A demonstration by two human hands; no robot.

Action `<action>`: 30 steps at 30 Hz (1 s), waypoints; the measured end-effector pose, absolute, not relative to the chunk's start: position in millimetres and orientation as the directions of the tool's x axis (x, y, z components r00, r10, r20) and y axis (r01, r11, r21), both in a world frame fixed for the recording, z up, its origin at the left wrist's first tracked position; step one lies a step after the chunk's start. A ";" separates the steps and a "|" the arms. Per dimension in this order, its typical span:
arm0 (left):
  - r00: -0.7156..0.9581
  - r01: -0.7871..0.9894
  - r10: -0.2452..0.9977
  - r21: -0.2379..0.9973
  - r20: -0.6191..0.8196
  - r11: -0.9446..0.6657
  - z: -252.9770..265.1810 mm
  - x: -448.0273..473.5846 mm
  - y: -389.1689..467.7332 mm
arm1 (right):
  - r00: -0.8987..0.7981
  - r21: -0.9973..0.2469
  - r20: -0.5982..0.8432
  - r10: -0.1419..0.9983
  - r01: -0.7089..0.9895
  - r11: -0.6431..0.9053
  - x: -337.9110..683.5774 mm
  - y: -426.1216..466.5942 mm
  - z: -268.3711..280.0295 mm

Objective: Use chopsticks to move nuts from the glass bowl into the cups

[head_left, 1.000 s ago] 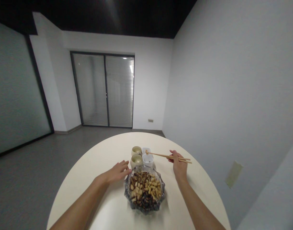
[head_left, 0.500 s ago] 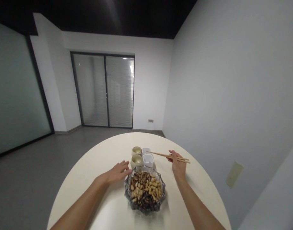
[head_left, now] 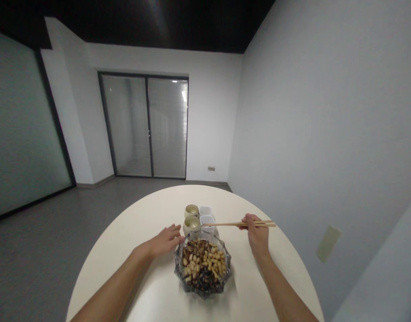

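Observation:
Between the fingers of my right hand (head_left: 258, 235) lies a pair of wooden chopsticks (head_left: 227, 224), pointing left. Their tips are over the near white cup (head_left: 211, 220), by its left edge; whether they pinch anything is too small to tell. My left hand (head_left: 164, 240) lies on the table with its fingers spread, the fingertips against or close to the rim of a scalloped glass bowl (head_left: 228, 267). Inside the bowl are separate heaps of peanuts (head_left: 217, 263), pale nuts (head_left: 192, 267), brown slivers (head_left: 196, 248) and dark seeds (head_left: 204, 281).
Behind the bowl stand a near pale-green cup (head_left: 192, 224) and a far one (head_left: 191, 209), with a second white cup (head_left: 206, 209) beside the far one. The round cream table (head_left: 125, 241) has a wall (head_left: 302, 147) close on its right.
My right hand has moved right and slightly nearer. The chopstick tips have come from the far white cup to the near one. My left hand is almost still.

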State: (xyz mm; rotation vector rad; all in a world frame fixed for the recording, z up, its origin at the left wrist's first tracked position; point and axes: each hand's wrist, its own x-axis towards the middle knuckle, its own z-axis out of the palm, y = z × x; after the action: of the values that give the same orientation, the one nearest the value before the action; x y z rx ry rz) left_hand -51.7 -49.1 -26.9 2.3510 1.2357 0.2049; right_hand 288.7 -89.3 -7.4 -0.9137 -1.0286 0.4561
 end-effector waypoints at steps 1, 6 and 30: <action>0.583 0.737 0.808 0.470 -0.081 -0.485 -27.9 -50.8 -49.2 | 0.444 -0.820 0.542 0.714 0.092 0.565 287.9 -91.6 -6.9; 0.581 0.730 0.812 0.476 -0.053 -0.490 -28.4 -46.5 -52.4 | 0.325 -0.815 0.578 0.749 0.177 0.552 282.8 -99.3 -6.0; 0.637 0.681 0.770 0.445 0.031 -0.581 -39.4 -41.0 -50.6 | 0.313 -0.762 0.647 0.695 0.256 0.595 290.1 -107.1 -2.3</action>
State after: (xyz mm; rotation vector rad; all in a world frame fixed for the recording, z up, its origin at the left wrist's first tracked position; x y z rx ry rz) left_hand -41.0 -50.6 -39.4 2.4654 1.1497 0.3096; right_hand 290.1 -107.1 -2.3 -0.9412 -1.2607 0.3544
